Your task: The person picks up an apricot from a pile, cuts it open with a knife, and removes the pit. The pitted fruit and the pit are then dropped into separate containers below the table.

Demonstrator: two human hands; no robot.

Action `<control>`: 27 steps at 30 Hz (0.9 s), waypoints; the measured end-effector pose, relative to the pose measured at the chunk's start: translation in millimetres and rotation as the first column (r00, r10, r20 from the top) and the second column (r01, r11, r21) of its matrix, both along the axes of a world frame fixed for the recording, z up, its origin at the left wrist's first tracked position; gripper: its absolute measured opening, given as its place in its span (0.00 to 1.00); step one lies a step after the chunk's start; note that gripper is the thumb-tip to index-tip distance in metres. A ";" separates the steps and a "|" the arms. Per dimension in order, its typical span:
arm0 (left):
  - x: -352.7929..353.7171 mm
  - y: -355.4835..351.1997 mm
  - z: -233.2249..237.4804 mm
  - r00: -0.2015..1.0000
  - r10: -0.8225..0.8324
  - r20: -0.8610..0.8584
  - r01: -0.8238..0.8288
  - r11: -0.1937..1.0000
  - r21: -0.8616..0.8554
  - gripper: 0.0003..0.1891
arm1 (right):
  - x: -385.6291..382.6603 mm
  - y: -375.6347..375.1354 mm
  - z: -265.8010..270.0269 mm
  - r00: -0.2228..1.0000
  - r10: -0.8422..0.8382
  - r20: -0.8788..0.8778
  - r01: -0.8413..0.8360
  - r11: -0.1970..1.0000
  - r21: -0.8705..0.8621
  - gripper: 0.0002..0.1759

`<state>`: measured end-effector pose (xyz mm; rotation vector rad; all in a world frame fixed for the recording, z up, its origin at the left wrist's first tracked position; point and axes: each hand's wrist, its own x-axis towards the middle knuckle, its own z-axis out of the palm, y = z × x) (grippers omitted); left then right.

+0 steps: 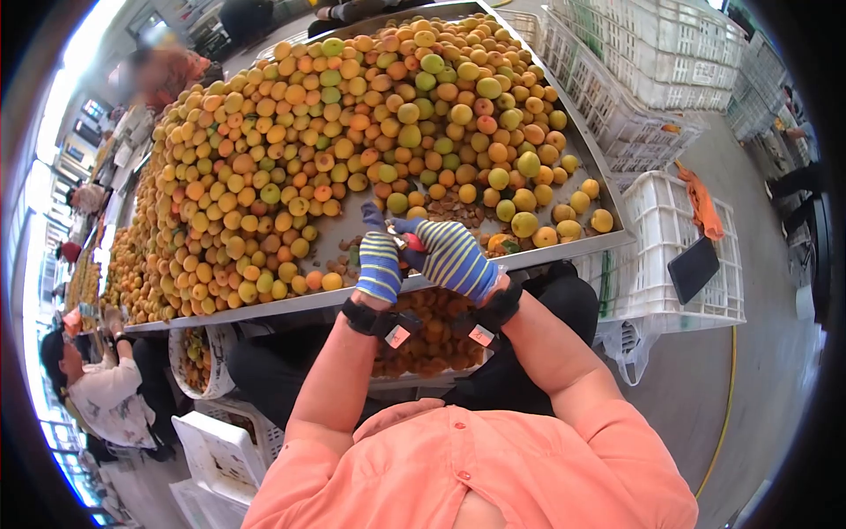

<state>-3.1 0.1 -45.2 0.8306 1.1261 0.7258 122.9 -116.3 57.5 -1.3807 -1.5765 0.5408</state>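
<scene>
Both my hands wear blue gloves with pale yellow stripes and meet over the front edge of the metal sorting table (520, 260). My left hand (379, 257) is closed, its dark fingertips pointing away from me; whatever it holds is hidden. My right hand (453, 254) is curled round a small tool with a red part (411, 242) and a bit of shiny metal, beside my left hand. The tool's exact kind does not show. A big heap of yellow-orange apricots (291, 163), some greenish, covers the table beyond. Loose stones (454, 210) lie on the metal just past my hands.
Below the table edge, between my legs, sits a container of halved apricots (427, 331). White plastic crates (656, 53) are stacked at right; a nearer one (652, 207) bears an orange cloth (701, 203) and a dark flat object (693, 269). Another person (110, 392) sits at left by a white bucket (216, 361).
</scene>
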 end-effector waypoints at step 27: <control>-52.8 -119.7 65.0 0.881 -0.337 0.331 0.456 0.792 -0.405 0.19 | 13.7 35.8 -35.6 0.929 -0.330 -0.168 0.278 0.921 -0.273 0.18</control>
